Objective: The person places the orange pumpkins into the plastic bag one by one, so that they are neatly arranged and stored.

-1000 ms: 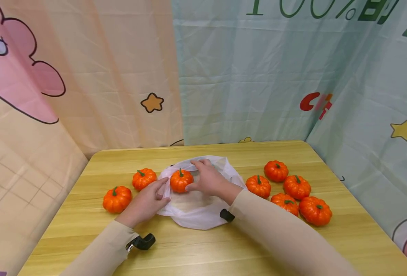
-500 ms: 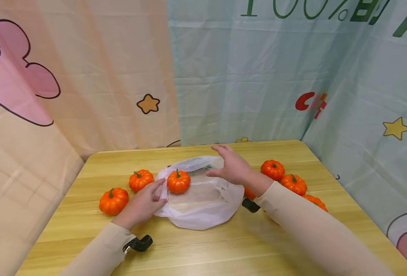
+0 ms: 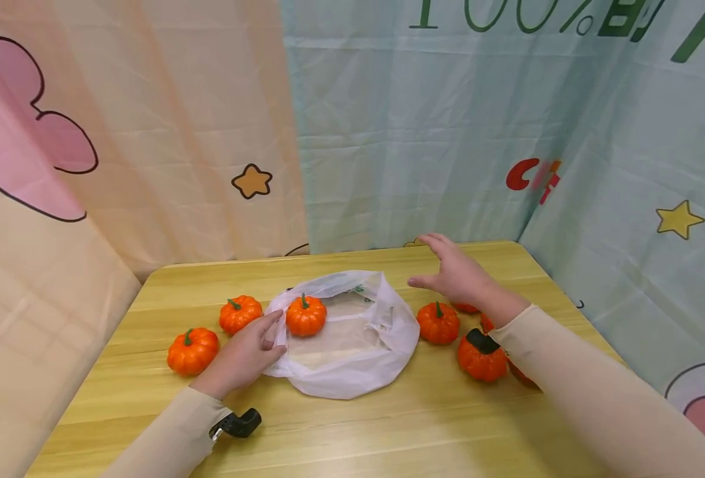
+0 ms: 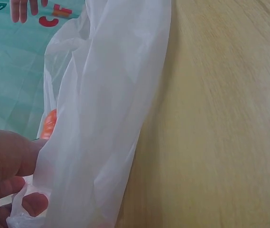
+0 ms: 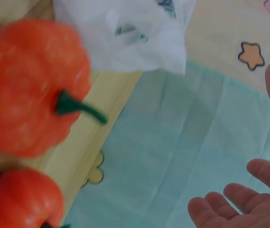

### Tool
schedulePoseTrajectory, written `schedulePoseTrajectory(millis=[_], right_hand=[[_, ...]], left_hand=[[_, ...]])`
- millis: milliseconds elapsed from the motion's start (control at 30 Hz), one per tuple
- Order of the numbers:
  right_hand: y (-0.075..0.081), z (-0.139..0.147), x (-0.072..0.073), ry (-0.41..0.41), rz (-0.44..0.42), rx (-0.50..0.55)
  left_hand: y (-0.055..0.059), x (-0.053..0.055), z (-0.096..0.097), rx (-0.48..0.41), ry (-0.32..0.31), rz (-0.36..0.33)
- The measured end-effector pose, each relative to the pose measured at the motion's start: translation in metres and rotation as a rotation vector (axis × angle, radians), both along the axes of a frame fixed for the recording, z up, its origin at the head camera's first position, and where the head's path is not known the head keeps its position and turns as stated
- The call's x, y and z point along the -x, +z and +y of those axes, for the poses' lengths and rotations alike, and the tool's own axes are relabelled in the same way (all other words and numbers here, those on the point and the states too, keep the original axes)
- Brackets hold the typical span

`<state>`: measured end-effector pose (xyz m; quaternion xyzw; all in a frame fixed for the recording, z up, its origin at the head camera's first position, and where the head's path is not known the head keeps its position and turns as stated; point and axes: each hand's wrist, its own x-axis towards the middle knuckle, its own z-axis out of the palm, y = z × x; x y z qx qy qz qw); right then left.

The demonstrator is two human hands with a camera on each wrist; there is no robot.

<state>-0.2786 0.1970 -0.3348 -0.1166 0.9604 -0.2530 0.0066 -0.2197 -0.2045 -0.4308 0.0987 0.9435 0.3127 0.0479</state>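
A white plastic bag (image 3: pixel 352 382) lies on the table with its mouth spread wide. One small orange pumpkin (image 3: pixel 306 317) with a green stem sits in its left part. My left hand (image 3: pixel 241 355) holds the bag's left rim, thumb and fingers around the thin plastic (image 4: pixel 101 104). The right hand (image 3: pixel 457 272) is raised with fingers spread and nothing in it, above and behind the right-hand pumpkins. Nearest below it is a pumpkin (image 3: pixel 439 323) just right of the bag; another pumpkin (image 3: pixel 482 358) stands nearer the front. The right forearm hides others partly.
Two more pumpkins stand left of the bag: one pumpkin (image 3: pixel 240 314) close behind the left hand, another pumpkin (image 3: pixel 192 352) by the left wrist. A printed curtain (image 3: pixel 412 166) hangs right behind the wooden table (image 3: pixel 340 438).
My right hand has withdrawn from over the bag, beside the pumpkin inside, to the right above the other pumpkins. The left hand stays at the bag's rim. The head view has shifted slightly.
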Motion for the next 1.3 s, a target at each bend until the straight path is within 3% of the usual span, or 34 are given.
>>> schedulePoseTrajectory(millis=[367,600,1033,1300], right_hand=[[-0.003,0.05,-0.003,-0.052,-0.014,-0.038],[-0.007,0.084,-0.011,-0.061,-0.037,-0.055],[-0.032,0.136,-0.024,-0.028,-0.072,-0.001],[-0.046,0.162,-0.041,0.012,-0.122,0.018]], left_hand=[[-0.002,0.003,0.0,0.002,-0.005,-0.025],[-0.001,0.002,0.0,0.0,-0.007,-0.002],[-0.002,0.002,0.0,-0.002,-0.006,-0.006],[-0.003,0.002,0.0,-0.016,-0.004,-0.012]])
